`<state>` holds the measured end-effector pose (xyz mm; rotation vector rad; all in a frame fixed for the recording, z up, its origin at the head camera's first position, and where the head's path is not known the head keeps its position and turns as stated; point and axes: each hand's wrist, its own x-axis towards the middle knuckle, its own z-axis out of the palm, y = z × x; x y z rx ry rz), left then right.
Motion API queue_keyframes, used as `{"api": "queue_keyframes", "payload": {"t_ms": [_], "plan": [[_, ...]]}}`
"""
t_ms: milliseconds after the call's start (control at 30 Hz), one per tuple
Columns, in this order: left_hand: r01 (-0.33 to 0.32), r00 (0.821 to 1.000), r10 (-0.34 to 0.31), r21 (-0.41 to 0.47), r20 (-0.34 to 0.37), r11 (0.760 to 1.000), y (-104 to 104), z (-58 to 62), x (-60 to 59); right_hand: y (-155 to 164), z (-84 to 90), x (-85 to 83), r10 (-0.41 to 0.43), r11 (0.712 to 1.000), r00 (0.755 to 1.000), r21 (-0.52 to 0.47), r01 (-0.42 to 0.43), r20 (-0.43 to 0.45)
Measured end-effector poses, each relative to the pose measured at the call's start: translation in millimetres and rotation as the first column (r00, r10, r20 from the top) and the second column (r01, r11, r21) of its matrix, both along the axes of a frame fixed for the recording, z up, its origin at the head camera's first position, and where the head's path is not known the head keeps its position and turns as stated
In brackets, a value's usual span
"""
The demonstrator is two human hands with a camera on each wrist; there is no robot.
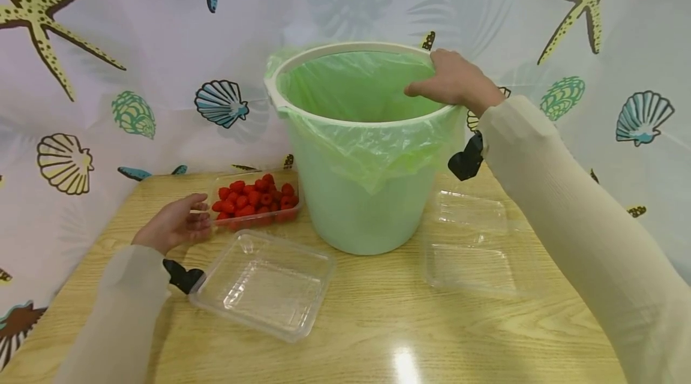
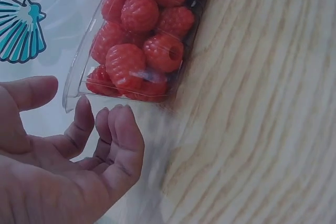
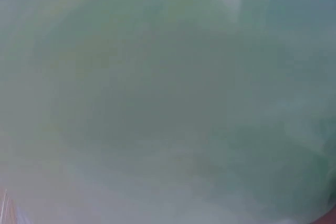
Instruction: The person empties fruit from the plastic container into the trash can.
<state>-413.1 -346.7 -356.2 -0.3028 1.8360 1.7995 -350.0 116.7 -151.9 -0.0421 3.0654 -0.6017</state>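
A clear plastic punnet of raspberries sits at the back left of the table. My left hand is at its left end, fingers loosely bent and thumb apart; the left wrist view shows the fingertips close beneath the corner of the punnet, and contact is unclear. A pale green bin stands upright in the middle, lined with a thin green bag folded over its rim. On the bin's right rim lies my right hand, its thumb reaching over the opening. Its other fingers are mostly hidden.
An open clear plastic tray lies in front of the raspberries, by my left wrist. More clear plastic packaging lies right of the bin, under my right forearm. A seashell-patterned cloth hangs behind the wooden table.
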Motion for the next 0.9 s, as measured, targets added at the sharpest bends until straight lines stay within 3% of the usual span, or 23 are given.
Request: {"api": "queue_keyframes", "payload": {"t_ms": [233, 433, 567, 667, 900], "plan": [[0.03, 0.998, -0.037, -0.141, -0.047, 0.99, 1.6, -7.4, -1.4, -1.4, 1.1, 0.7, 0.002, 1.0, 1.0, 0.002, -0.002, -0.003], [0.048, 0.992, -0.069, -0.191, -0.103, 0.98, 0.6, -9.1, 2.1, -1.8, 1.2, 0.8, 0.0, 1.0, 1.0, -0.001, 0.0, -0.001], [0.053, 0.99, -0.074, -0.163, -0.121, 0.985, -2.5, -9.7, 6.5, -1.6, 1.1, 1.0, 0.0, 1.0, 1.0, 0.003, 0.0, 0.001], [0.047, 0.992, -0.057, -0.087, -0.112, 0.995, -5.0, -10.7, 9.7, -1.1, 0.9, 0.9, -0.001, 1.0, 1.0, 0.008, 0.001, 0.001], [-0.038, 0.999, 0.041, 0.087, -0.028, 0.995, -4.9, -9.3, 16.7, -0.8, 1.1, 0.6, 0.002, 1.0, 1.0, 0.007, -0.002, 0.006]]}}
